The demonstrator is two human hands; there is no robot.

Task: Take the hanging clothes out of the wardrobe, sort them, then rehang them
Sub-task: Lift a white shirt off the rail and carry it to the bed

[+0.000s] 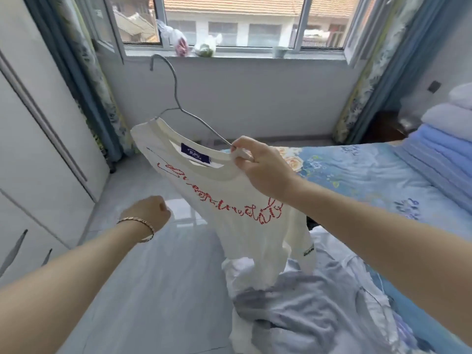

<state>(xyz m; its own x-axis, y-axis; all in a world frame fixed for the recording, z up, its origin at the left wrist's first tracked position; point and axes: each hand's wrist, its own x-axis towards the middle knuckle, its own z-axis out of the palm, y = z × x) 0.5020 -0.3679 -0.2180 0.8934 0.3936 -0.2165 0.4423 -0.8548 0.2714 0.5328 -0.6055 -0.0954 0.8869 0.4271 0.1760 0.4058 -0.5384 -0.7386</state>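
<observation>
- Forearms come in from both lower corners, closest to my view
- left hand [149, 213], with a bracelet [138, 223] at the wrist, is curled into a fist just beside the shirt's lower left edge; I can see nothing in it
- right hand [260, 167] pinches the neckband of the white T-shirt [242, 226] between thumb and fingers, right where one arm of the wire hanger [176, 98] meets the collar
- T-shirt is held up in the air, tilted, over the floor and the bed's edge; it has red script across the chest and a blue label [195, 153] inside the neck, and its lower part trails onto the heap below
- hanger's far end sits inside the neck opening at the left shoulder; the hook stands free, towards the window
- heap of clothes [293, 307], pale blue and white, lies loose on the near corner of the bed [370, 180]
- stack of folded blankets [439, 139] sits at the bed's far right
- wardrobe [38, 149] on my left has its doors closed, so its contents are hidden
- on the sill are two plastic bags [178, 38]: one holds something reddish, the other something green
- a small cup [279, 51] stands near them; I cannot tell what is inside
</observation>
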